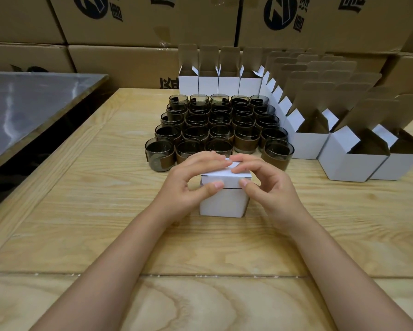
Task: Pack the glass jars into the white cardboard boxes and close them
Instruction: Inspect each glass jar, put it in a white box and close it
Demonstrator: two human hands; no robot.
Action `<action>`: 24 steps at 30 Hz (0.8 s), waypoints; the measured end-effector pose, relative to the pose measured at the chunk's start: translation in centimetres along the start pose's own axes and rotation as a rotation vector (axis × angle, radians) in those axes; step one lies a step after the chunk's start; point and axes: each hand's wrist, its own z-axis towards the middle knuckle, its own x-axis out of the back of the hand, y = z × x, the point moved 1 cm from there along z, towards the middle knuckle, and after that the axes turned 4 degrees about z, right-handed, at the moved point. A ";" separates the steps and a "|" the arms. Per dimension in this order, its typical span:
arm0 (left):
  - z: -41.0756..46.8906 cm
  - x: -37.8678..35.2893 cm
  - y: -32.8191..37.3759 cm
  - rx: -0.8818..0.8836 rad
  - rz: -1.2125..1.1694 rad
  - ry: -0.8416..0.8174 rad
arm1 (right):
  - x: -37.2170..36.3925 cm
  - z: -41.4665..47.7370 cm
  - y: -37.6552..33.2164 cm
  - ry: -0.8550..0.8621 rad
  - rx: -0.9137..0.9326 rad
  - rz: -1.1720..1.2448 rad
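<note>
Small white cardboard box (224, 201) stands upright near the middle of the light wooden tabletop (81, 211), lid folded down over its top. A dark seam runs across the front face, level with the thumbs. Contents not visible.

Left hand (191, 182): fingers curved over the lid's left half, thumb on the front face. Right hand (270, 185): fingers curved over the lid's right half, thumb on the front face at the seam. Grip: both hands grasp the box between fingers and thumb; fingertips of the two hands nearly meet on top.

Smoky dark glass jars with brown bands (215, 125) stand upright in a tight block just behind the box, reaching toward the tabletop's far edge. Mouths open; nearest row partly hidden by the hands.

Open white cardboard boxes with raised brown-lined flaps (219, 84) stand in a row at the far edge, touching side by side; more run along the right edge toward the near side.

Stacked brown corrugated cartons with dark printed logos (129, 56) stand behind the tabletop. A grey reflective metal surface (33, 103) lies beyond the left edge.
</note>
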 end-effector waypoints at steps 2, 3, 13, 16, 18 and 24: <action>0.0 0.0 0.0 0.004 0.004 0.002 | 0.0 0.0 0.0 0.003 -0.005 0.002; 0.0 0.0 0.1 0.006 0.004 0.002 | 0.1 0.0 0.1 0.003 -0.006 0.000; 0.0 0.5 -0.2 -0.003 0.043 -0.089 | 0.5 0.0 0.5 -0.052 -0.001 0.019; -0.1 0.6 -0.4 0.034 0.032 -0.124 | 0.7 -0.1 0.4 -0.077 -0.007 0.000; -0.1 0.7 -0.4 0.047 0.013 -0.129 | 1.0 -0.2 0.3 -0.092 -0.015 -0.011; -0.3 0.2 -0.7 0.103 -0.067 -0.137 | 1.0 -0.2 0.1 -0.097 0.023 -0.079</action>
